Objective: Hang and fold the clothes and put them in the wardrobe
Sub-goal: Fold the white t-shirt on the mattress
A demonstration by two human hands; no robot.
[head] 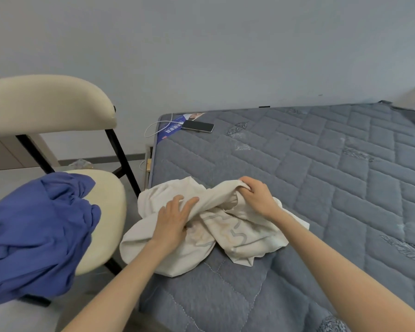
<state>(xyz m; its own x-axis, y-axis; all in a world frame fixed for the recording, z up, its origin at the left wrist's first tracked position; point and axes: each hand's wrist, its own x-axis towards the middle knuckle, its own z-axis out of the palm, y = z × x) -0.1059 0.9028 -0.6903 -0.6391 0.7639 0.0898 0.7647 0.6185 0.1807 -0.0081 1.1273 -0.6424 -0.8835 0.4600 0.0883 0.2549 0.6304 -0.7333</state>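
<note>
The right hand (256,196) pinches a bunched fold of the crumpled cream cotton garment with a faint grey wavy print (244,238), fingers curled tight round the cloth. The left hand (173,220) lies on it with fingers loosely spread, pressing the fabric down. The garment sits on the near corner of the grey quilted mattress (321,164). To fold it well, I'd shake it out flat first, find the seams and smooth the creases. I count two garments: this one and a rumpled blue fabric garment (38,231) heaped on the one cream padded chair (48,101). One dark phone (198,126) and one white cable (153,130) lie at the mattress's far corner.
</note>
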